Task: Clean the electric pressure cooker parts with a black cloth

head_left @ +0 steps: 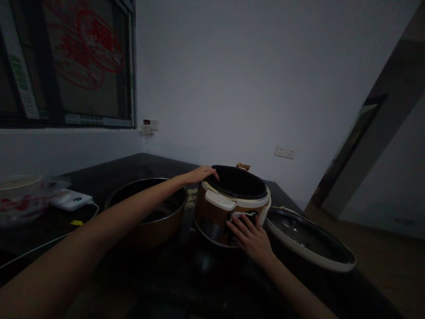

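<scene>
A brown and white rice cooker [217,215] stands open on the dark counter [133,164], with a black inner pot [237,181] in it. My left hand [199,174] reaches over and rests flat on the cooker's far left rim, fingers stretched out. My right hand [252,237] lies against the cooker's front panel, fingers spread. Neither hand holds anything. The cooker's glass lid [308,239] lies flat just right of it.
A large metal pot [151,217] sits left of the cooker, under my left arm. At far left are a bowl in plastic wrap [20,197] and a white device with a cable [71,199]. A window, wall sockets [284,152] and a doorway at right surround the counter.
</scene>
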`<state>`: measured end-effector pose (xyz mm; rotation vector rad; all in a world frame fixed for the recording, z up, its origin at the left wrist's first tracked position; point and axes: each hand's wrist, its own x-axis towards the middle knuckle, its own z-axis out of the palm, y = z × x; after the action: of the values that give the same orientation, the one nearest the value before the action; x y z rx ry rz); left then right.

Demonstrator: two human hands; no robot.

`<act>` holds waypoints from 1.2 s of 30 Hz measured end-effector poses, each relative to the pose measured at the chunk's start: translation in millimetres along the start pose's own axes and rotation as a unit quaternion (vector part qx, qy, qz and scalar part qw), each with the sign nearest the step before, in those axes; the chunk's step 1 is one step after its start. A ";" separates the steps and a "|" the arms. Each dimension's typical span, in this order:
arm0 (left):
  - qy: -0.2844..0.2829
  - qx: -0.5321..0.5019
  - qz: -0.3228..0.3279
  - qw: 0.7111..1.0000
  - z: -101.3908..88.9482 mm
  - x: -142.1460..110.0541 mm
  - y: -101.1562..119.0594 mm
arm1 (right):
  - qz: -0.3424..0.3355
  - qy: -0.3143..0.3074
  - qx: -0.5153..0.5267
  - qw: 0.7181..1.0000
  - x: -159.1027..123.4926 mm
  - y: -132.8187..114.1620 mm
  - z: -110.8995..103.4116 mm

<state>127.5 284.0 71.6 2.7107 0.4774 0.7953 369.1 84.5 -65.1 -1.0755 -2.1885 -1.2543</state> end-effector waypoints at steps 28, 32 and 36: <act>0.037 0.033 -0.068 0.996 5.1 -5.2 16.3 | -0.011 0.003 0.045 0.999 -7.2 22.9 4.6; 0.019 0.013 -0.048 0.999 -22.2 -16.0 6.0 | -0.005 -0.002 0.045 0.999 -7.2 18.8 2.0; -0.059 -0.008 -0.005 0.998 -36.5 -28.2 0.6 | -0.008 -0.004 0.044 0.999 -3.0 15.3 2.0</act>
<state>84.7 278.8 88.1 2.7201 0.4555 0.6279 383.0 89.5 -59.7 -1.0323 -2.2397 -1.1504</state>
